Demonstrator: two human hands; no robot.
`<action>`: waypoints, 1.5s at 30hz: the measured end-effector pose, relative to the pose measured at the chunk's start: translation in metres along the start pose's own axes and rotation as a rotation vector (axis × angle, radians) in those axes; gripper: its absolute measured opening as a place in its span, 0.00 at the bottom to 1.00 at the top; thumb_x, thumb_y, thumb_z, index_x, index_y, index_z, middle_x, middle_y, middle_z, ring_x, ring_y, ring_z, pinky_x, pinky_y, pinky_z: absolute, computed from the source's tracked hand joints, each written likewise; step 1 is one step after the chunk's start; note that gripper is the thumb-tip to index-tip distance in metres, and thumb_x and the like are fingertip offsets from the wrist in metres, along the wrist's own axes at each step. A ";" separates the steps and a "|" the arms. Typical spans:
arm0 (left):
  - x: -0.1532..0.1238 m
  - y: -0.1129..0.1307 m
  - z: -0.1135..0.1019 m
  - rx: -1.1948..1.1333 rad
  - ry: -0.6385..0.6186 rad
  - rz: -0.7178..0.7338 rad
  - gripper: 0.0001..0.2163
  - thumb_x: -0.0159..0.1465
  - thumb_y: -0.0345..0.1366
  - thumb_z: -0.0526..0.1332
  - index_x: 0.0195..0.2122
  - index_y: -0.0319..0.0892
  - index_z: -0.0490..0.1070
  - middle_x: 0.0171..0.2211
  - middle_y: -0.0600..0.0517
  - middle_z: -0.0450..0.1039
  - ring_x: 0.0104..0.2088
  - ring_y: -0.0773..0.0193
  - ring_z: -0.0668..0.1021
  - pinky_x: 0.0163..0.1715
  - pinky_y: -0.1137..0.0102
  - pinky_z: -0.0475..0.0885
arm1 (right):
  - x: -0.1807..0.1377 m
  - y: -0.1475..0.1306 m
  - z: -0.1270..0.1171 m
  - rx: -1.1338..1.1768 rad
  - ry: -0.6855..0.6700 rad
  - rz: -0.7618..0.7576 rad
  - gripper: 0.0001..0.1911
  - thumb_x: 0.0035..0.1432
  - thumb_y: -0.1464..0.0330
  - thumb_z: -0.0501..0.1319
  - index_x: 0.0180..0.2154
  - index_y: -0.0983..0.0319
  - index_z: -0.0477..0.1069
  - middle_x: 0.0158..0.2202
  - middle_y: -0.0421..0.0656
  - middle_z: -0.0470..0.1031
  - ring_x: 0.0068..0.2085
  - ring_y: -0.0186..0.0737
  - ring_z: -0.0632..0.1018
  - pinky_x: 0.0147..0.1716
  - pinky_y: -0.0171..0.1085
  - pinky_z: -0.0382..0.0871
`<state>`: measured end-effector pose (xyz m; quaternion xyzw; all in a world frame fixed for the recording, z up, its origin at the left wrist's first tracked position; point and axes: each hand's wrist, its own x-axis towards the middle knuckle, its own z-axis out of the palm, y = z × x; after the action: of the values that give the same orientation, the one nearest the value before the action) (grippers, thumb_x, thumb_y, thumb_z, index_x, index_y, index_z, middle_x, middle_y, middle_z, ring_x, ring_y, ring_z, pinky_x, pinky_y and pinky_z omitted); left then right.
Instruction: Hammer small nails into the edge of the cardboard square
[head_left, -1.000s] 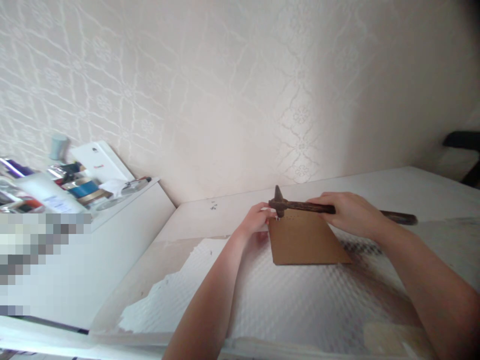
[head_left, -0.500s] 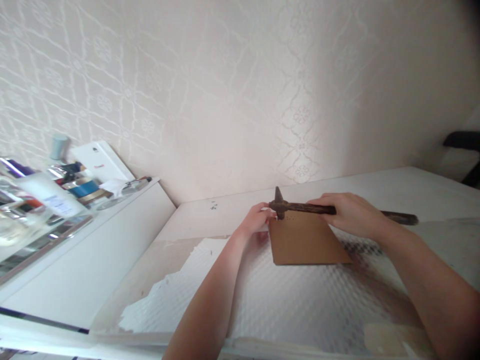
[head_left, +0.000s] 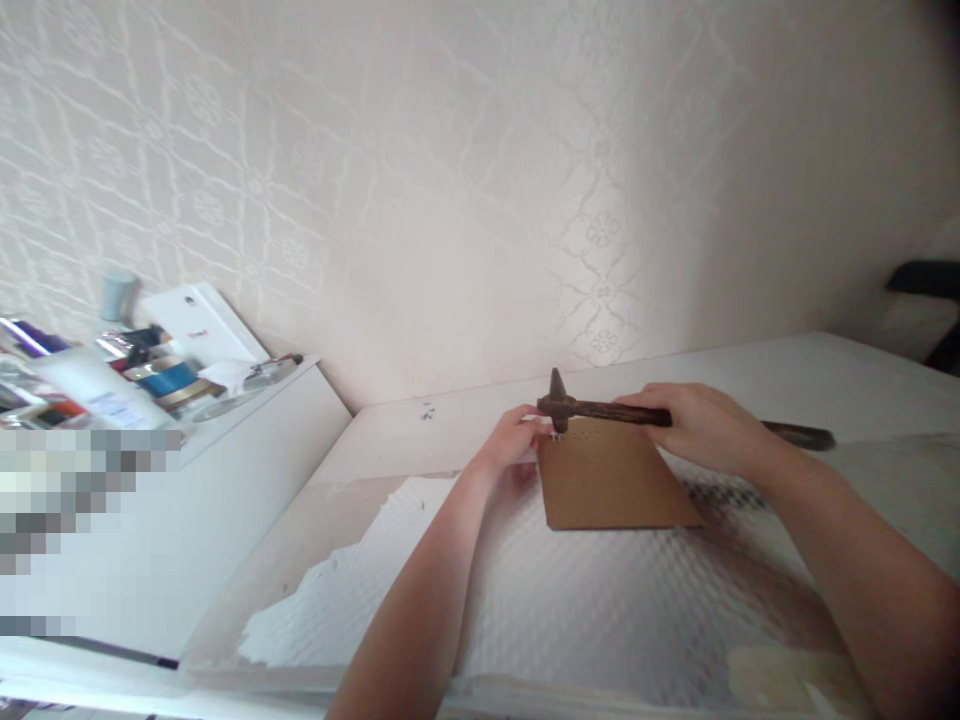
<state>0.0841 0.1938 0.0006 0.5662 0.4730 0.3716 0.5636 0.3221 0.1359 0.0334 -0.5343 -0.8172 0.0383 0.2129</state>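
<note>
Hammer head lifted a touch since 0.5 s ago, back to about where it sat 1 s ago; hands barely shifted.

Right hand [head_left: 701,428] fingers clamped round the handle of the rusty hammer [head_left: 600,410], head hovering just over the far edge of the brown cardboard piece [head_left: 609,482]. Left hand [head_left: 512,440] fingers pinched together at that edge, apparently on a small nail, too tiny to confirm. Cardboard lies flat on white textured sheet [head_left: 570,600] on the table [head_left: 750,375]. Small up-down motion reads as light tapping. Cluttered shelf [head_left: 247,400] at left unchanged.

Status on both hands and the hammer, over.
Right hand gripping hammer, head over brown board far edge. Left hand fingers pinched beside hammer head. Nothing in the way.
</note>
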 end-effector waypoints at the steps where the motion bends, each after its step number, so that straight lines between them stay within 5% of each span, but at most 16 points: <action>1: 0.000 -0.001 0.000 -0.001 -0.002 -0.003 0.05 0.48 0.26 0.60 0.28 0.38 0.69 0.20 0.56 0.66 0.19 0.75 0.64 0.22 0.76 0.57 | 0.000 0.000 0.000 0.004 -0.005 0.001 0.18 0.53 0.69 0.55 0.45 0.50 0.75 0.38 0.40 0.78 0.37 0.43 0.77 0.34 0.35 0.65; 45: 0.004 -0.004 -0.001 -0.048 -0.027 0.001 0.06 0.48 0.26 0.61 0.28 0.37 0.69 0.21 0.55 0.70 0.18 0.76 0.64 0.21 0.77 0.55 | 0.001 0.002 0.001 0.029 0.001 0.015 0.17 0.54 0.67 0.56 0.44 0.49 0.76 0.38 0.39 0.79 0.37 0.44 0.77 0.35 0.36 0.65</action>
<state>0.0835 0.1977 -0.0041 0.5579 0.4560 0.3754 0.5830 0.3231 0.1374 0.0320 -0.5372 -0.8125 0.0517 0.2206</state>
